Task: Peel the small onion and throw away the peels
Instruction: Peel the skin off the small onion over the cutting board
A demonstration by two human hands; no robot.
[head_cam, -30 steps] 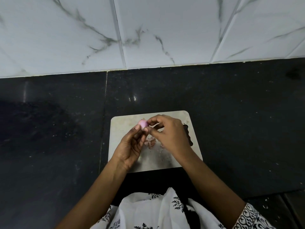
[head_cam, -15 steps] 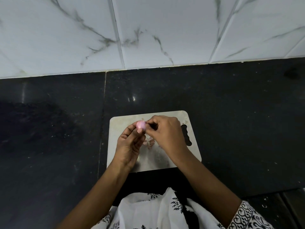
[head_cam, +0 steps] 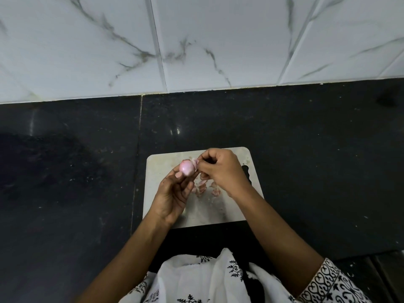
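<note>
Left hand (head_cam: 172,194) nearest, fingers curled up around the small onion (head_cam: 187,167), gripping it at the fingertips above the cutting board (head_cam: 162,167); right hand (head_cam: 220,169) just beside it, thumb and fingers pinched shut on a strip of skin (head_cam: 195,161) at the onion's right side. Peeling step underway, judged nearly done as the bulb shows smooth pink; next move calls for a clean pull, onion braced. Loose peels (head_cam: 202,187) lie on the board under the hands, uncollected; no bin or other container visible on the dark counter (head_cam: 317,160) beyond.

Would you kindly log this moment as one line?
left hand: holds onion | right hand: pinching peel | peels on board
</note>
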